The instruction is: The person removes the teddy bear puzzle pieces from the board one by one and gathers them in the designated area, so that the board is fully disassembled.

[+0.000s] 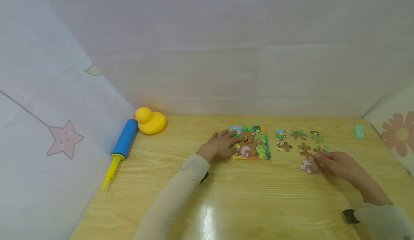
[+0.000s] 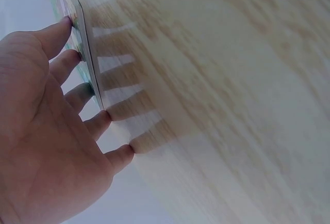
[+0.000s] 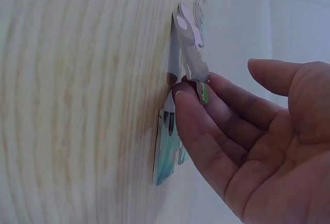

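In the head view, my left hand (image 1: 221, 144) rests with spread fingers on the left side of a bear picture board (image 1: 255, 150). The left wrist view shows my fingertips touching the board's edge (image 2: 87, 48) and the wood. My right hand (image 1: 339, 164) holds a brown and pink puzzle piece (image 1: 312, 166) at its right side. That puzzle piece (image 3: 191, 43) is tilted up off the table in the right wrist view, partly hidden by fingers. Just behind it lies a brown puzzle piece (image 1: 305, 149). Another puzzle piece (image 3: 167, 149), greenish, lies beside my fingertips.
Several loose puzzle pieces (image 1: 298, 135) lie right of the board. A yellow rubber duck (image 1: 152, 122) and a blue hand pump (image 1: 125, 139) with a yellow nozzle stand at the left. A small green bumpy object (image 1: 359, 131) is at the far right. White cloth (image 1: 200, 78) hangs behind the table.
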Tool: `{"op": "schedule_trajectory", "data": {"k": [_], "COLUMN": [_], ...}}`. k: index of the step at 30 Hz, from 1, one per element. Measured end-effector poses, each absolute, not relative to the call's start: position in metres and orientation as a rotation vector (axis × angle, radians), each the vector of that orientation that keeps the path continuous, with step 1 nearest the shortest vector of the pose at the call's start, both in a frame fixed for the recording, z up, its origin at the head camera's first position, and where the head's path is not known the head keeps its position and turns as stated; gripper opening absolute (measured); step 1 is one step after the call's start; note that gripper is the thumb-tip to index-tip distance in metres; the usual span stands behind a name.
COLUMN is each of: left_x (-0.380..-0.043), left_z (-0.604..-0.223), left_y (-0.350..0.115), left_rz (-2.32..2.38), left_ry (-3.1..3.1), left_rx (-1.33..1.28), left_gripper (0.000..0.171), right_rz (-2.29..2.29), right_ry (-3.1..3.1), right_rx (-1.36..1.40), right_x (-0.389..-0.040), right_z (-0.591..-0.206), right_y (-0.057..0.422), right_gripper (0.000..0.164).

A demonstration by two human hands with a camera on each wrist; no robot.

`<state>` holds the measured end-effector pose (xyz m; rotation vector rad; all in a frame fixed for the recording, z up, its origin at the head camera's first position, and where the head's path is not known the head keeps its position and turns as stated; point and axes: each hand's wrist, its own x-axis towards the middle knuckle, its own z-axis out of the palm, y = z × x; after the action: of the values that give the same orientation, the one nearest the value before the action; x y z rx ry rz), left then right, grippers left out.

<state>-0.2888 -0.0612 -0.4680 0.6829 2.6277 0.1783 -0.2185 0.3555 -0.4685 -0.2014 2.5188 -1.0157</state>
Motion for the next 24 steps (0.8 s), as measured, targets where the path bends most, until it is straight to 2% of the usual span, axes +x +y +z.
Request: {"op": "schedule_trajectory", "data": {"k": [11, 21, 24], "left_x": [-0.29, -0.289, -0.289], "left_z": [-0.468, -0.47, -0.47], "left_y": [-0.062, -0.06, -0.06], "left_rz": [0.164, 0.149, 0.15], "left_ry": [2.631, 2.634, 2.631], "left_rx": [0.68, 0.679, 0.671], "left_gripper": [0.062, 0.061, 0.061], "right_rz": [-0.954, -0.953, -0.981], "right_ry": [2.539, 2.502, 2.488], "right_rx": [-0.227, -0.188, -0.179], "right_x": [-0.22, -0.22, -0.219], "right_z": [-0.462, -0.462, -0.461], "right_y": [0.352, 0.364, 0.366], "right_gripper": [0.052, 0.068, 0.068]}}
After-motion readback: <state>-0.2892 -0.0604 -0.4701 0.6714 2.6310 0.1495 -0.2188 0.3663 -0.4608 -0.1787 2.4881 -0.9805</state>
